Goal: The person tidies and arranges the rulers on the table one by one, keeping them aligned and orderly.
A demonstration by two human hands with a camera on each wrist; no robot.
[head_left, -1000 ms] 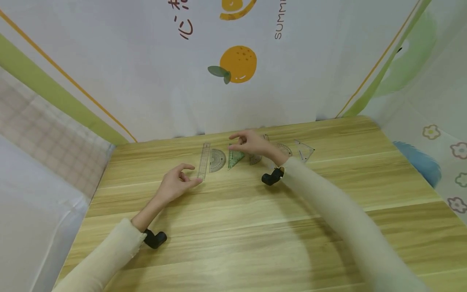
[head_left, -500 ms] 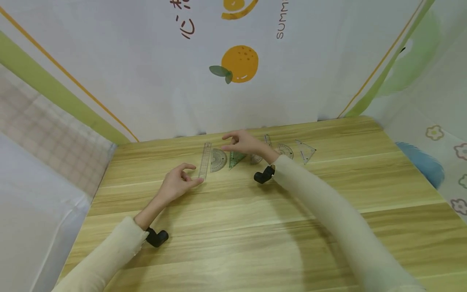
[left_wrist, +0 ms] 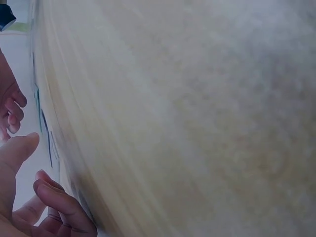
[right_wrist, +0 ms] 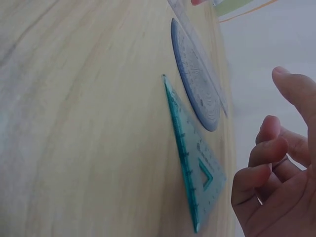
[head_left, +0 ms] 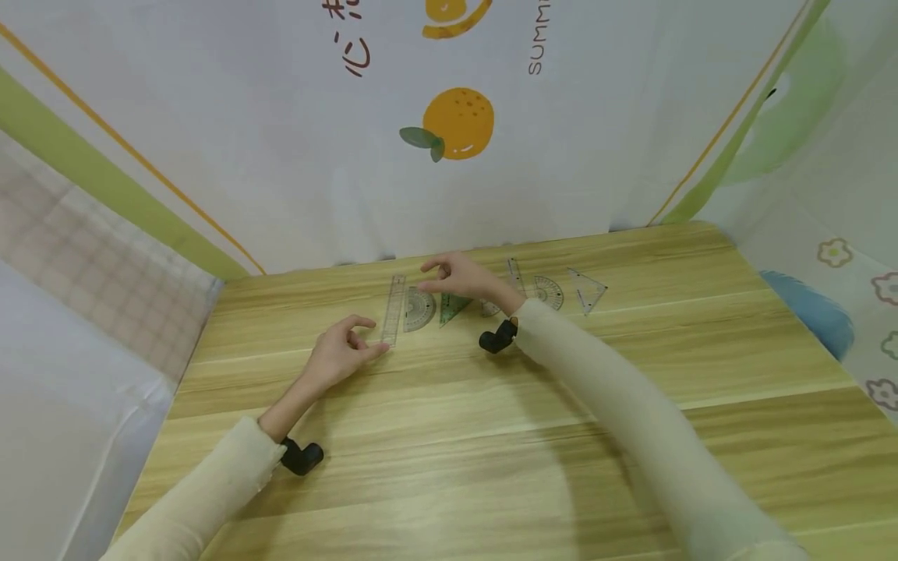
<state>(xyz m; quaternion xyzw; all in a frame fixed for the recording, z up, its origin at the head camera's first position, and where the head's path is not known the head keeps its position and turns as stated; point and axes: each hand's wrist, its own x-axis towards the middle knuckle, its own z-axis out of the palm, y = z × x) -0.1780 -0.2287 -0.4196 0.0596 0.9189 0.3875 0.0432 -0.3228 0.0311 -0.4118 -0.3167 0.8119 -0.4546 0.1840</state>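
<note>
My left hand (head_left: pixel 338 354) is at the lower end of a clear ruler (head_left: pixel 394 305), its thumb tip at or just over the ruler's corner; contact is unclear. Thumb and fingers stand apart there. Right of the ruler lies a clear protractor (head_left: pixel 419 310), bluish in the right wrist view, and then a green set square (head_left: pixel 451 308). Over these two hovers my right hand (head_left: pixel 459 276), fingers loosely bent and nothing between them. In the right wrist view, the green set square (right_wrist: pixel 190 153) and protractor (right_wrist: pixel 195 74) lie flat, apart from that hand (right_wrist: pixel 281 168).
Farther right in the row lie a partly hidden protractor (head_left: pixel 491 307), another ruler (head_left: pixel 514 273), another protractor (head_left: pixel 549 293) and a clear set square (head_left: pixel 588 291). They rest on a wooden table (head_left: pixel 435 436). A printed white curtain (head_left: pixel 309 179) hangs behind its back edge.
My right hand has shifted left, from over the green set square towards the first protractor and ruler. The left hand has stayed by the ruler's lower end.
</note>
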